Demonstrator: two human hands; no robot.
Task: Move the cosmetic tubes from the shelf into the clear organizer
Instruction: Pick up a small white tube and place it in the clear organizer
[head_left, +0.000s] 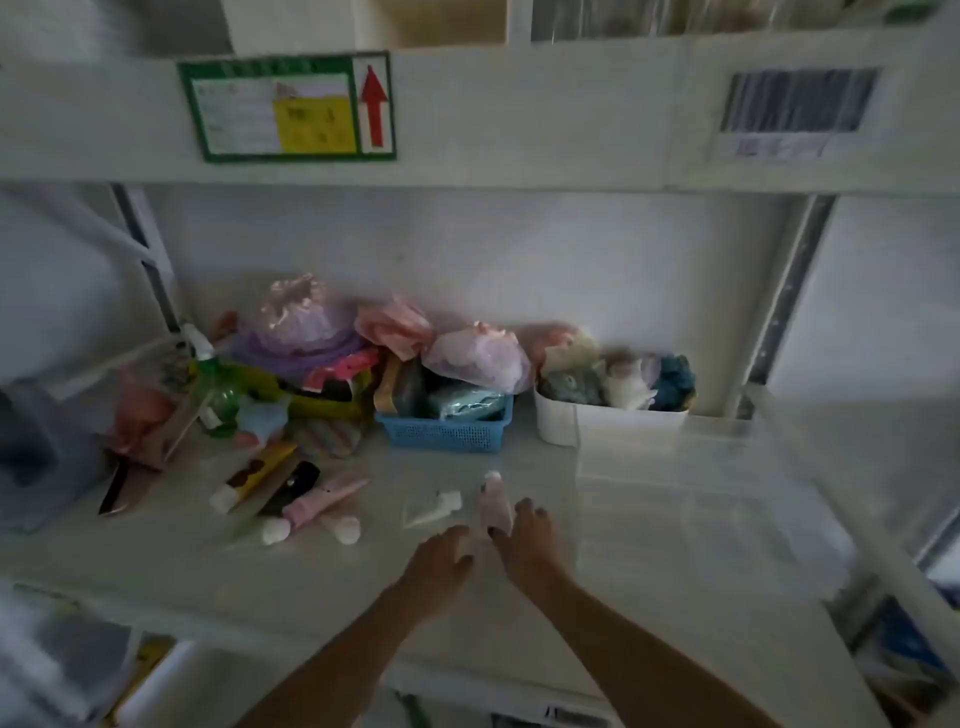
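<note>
Several cosmetic tubes lie on the white shelf (311, 577): a yellow tube (254, 475), a black tube (292, 487), a pink tube (322, 501), a pale tube with a white cap (343, 527) and a small white tube (434, 509). My right hand (530, 545) holds a light pink tube (494, 501) by its lower end, cap pointing away. My left hand (441, 561) hovers beside it with fingers apart, holding nothing. The clear organizer (691, 499) stands on the shelf to the right, blurred.
At the back stand a blue basket (444, 431), a white bin (608, 421) of soft items, a green bottle (221, 395) and a pile of bags and packets (311, 353). An upper shelf beam (519, 114) with labels runs overhead.
</note>
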